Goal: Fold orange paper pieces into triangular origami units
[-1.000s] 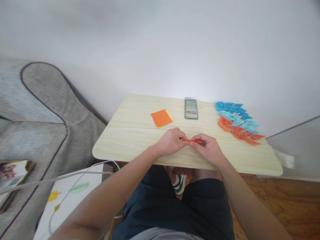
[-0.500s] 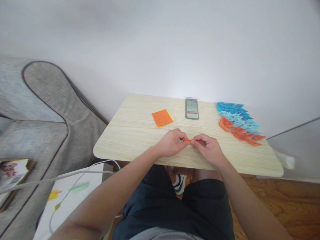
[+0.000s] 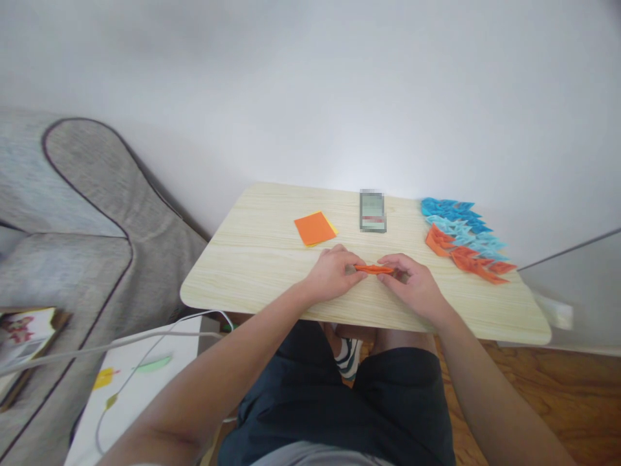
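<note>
A narrow piece of folded orange paper [image 3: 372, 269] lies level between my hands, just above or on the table near its front edge. Its left end is pinched between the thumb and fingers of my left hand [image 3: 334, 275]. My right hand [image 3: 411, 285] has its thumb and index finger around the right end, one on each long side, with the other fingers curled behind. Beyond my left hand sits a small stack of square paper sheets [image 3: 314, 229], orange on top with yellow showing at the edge.
Rows of folded paper boats [image 3: 456, 226] in blue, light blue and orange stand at the table's right. A phone [image 3: 372, 212], blurred out, lies at the back of the table [image 3: 252, 259]. Left are a grey sofa [image 3: 150, 272] and a white cabinet [image 3: 140, 388] with cables.
My right hand's thumb and fingers have spread wider and shifted slightly right along the folded paper. More of the orange paper now shows between the hands.
</note>
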The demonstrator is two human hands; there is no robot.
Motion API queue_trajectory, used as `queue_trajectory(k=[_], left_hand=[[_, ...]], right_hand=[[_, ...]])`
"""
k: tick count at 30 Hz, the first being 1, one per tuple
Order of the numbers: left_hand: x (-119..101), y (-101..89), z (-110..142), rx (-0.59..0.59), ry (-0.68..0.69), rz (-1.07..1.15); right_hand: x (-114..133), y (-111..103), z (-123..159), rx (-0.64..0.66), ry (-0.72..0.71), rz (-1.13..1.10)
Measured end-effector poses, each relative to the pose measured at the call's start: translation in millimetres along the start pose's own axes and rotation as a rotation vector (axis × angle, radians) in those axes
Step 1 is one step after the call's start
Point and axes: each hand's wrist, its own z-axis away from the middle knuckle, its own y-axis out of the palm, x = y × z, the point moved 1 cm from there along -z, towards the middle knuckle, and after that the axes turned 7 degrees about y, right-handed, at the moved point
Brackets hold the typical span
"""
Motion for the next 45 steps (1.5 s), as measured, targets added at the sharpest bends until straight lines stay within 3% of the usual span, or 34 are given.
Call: queue_trajectory(k=[12, 20, 35, 39, 45], left_hand=[[-3.6, 2.7, 4.2, 0.035, 0.122, -0.123], [-5.5, 3.1, 3.3, 0.056, 0.15, -0.133], [-0.7, 2.4, 1.5, 0.035, 0.145, -0.08], [0.8, 2.5, 1.2, 0.021, 0.146, -0.07], [0.8, 5.3, -1.2, 0.015, 0.135, -0.059]], right_hand=[[8.8, 3.5, 7.2, -0.051, -0.165, 0.167], [9.0, 9.4, 1.4, -0.079, -0.12, 0.215], [16.4, 7.6, -20.5, 0.07, -0.098, 0.322], [13.2, 0.1, -15.3, 0.085, -0.102, 0.257], [2.5, -13.5, 2.9, 0.007, -0.084, 0.19]])
